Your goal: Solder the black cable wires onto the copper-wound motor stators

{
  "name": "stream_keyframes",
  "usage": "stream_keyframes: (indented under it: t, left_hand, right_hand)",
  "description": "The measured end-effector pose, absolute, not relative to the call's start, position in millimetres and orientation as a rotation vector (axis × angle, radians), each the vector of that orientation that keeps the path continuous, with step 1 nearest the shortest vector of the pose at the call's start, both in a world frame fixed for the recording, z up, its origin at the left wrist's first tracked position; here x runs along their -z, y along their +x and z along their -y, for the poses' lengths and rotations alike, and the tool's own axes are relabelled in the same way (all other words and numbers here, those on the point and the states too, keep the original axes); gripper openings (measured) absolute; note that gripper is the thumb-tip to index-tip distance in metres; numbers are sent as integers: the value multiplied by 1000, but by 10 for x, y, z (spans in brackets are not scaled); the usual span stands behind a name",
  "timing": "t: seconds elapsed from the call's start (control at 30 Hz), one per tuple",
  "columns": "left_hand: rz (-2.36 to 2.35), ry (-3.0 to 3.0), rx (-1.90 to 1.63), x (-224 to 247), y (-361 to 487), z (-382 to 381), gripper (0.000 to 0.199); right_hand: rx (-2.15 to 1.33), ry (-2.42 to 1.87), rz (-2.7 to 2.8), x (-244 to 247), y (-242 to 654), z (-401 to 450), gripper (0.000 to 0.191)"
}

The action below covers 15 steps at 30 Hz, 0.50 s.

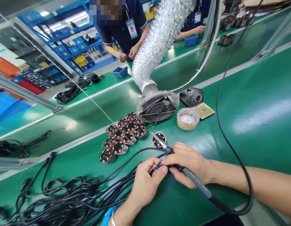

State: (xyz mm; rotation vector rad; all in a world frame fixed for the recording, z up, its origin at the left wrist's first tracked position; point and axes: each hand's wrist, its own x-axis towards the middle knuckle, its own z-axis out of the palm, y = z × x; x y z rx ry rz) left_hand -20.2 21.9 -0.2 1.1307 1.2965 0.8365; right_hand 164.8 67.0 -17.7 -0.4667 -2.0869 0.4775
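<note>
My right hand [191, 161] holds a soldering iron [198, 183], its metal tip pointing up and left. Thumb and fingers of my left hand [147, 182] pinch thin wires [157, 167] at the end of a black cable; the right fingertips meet them there. Just beyond the iron's tip lies a single copper-wound stator [159, 139]. Several more stators [119, 147] stand grouped to its left. Black cables [72, 201] spread over the green bench [260, 125] left of my hands.
A fan [159, 110] on a foil duct [159, 40] hangs above the stators. Right of it sit a round container [187, 119], a yellow pad [205, 111] and a black holder [192, 96]. The iron's cord loops at right. Two people stand across the bench.
</note>
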Motion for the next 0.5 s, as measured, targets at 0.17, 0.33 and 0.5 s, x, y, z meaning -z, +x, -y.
stream_keyframes:
  t: [0.17,0.33,0.5]
  left_hand:
    - [-1287,967,-733,26,-365,-258,35]
    - [-1353,979,-690,-12,-299,-310,29]
    - [-1390,1189,-691,-66,-232,-303,25]
  right_hand:
    - [-475,-488,2048,239,1645,-644,29]
    - [-496,-495,2011,242,1644,-618,30]
    - [-523,-510,1992,200,1670,-622,34]
